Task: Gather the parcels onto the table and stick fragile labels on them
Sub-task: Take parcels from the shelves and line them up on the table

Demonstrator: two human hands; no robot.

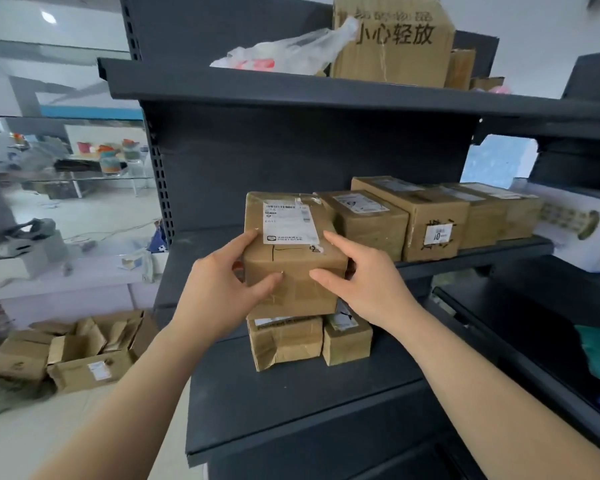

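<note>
A brown cardboard parcel (pixel 293 247) with a white shipping label on top is held between both my hands in front of a dark metal shelf. My left hand (pixel 219 289) grips its left side, thumb on the front face. My right hand (pixel 364 275) grips its right side. Below it, on the lower shelf (pixel 291 403), stand a crumpled parcel (pixel 284 341) and a smaller parcel (pixel 347 337). On the middle shelf behind, several more parcels stand in a row, among them one with a label on top (pixel 368 223) and a longer one (pixel 426 220).
The top shelf (pixel 291 88) carries a large printed carton (pixel 392 43) and a white plastic bag (pixel 291 50). A white box (pixel 575 223) sits at the right. Opened cartons (pixel 73 351) lie on the floor at the left. Another dark rack (pixel 534 323) stands on the right.
</note>
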